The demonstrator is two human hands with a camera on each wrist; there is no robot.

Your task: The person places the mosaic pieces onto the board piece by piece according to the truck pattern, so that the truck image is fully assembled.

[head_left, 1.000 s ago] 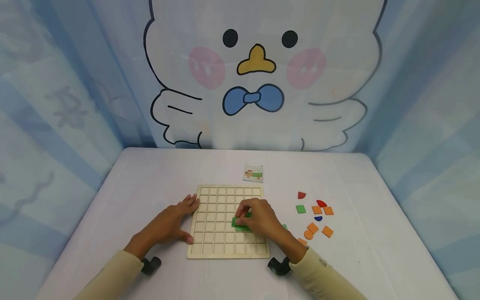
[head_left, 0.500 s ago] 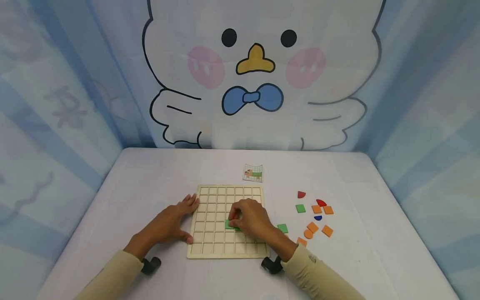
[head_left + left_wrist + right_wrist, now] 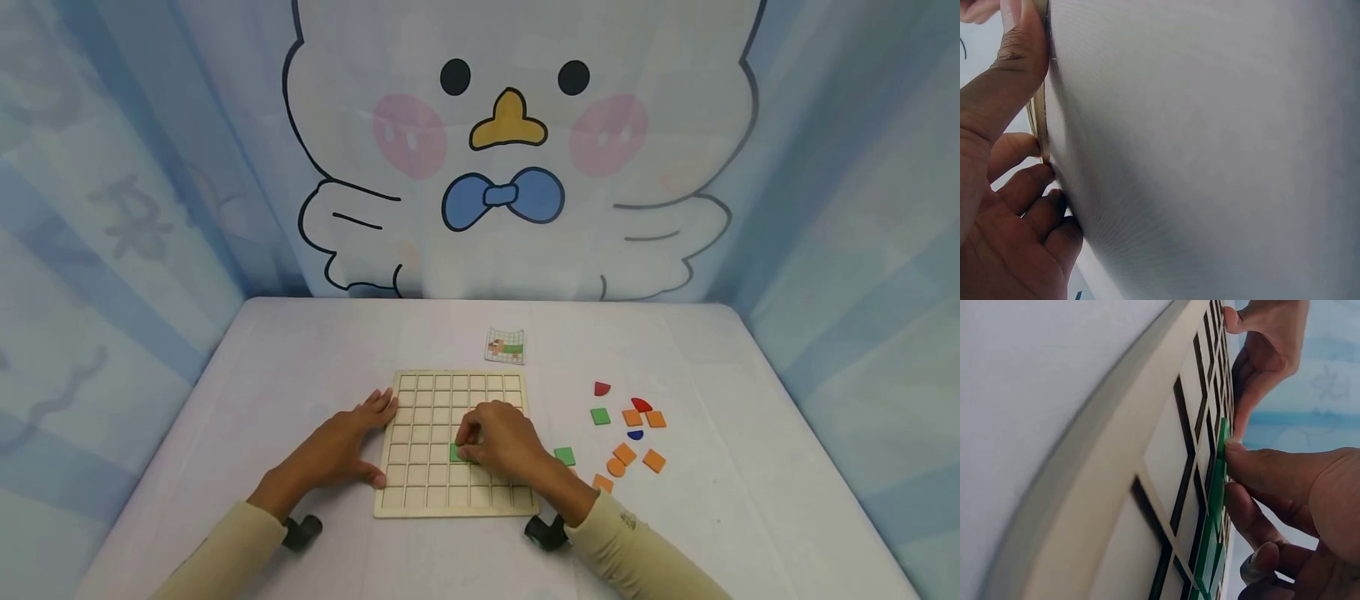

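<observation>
A pale wooden grid board (image 3: pixel 420 493) lies on the white table. My left hand (image 3: pixel 341 446) rests along its left edge, thumb and fingers spread; the left wrist view shows the thumb (image 3: pixel 1022 56) against the board's side. Over the middle of the grid, my right hand (image 3: pixel 504 442) pinches a green square tile (image 3: pixel 453 452) between thumb and fingers. Seen from the right wrist, that tile (image 3: pixel 1222 434) stands slightly raised at the thumb tip, beside more green tiles (image 3: pixel 1210 550) set in the grid. The hand hides most of these tiles in the head view.
Right of the board lie loose green squares (image 3: pixel 600 416), several orange squares (image 3: pixel 654 461), an orange circle (image 3: pixel 616 467), red quarter-round pieces (image 3: pixel 602 388) and a blue half-round piece (image 3: pixel 635 435). A small picture card (image 3: pixel 506 346) lies behind the board.
My right hand has shifted left across the grid with the green square tile, then stayed almost still over the last half second. My left hand has kept its place at the board's edge.
</observation>
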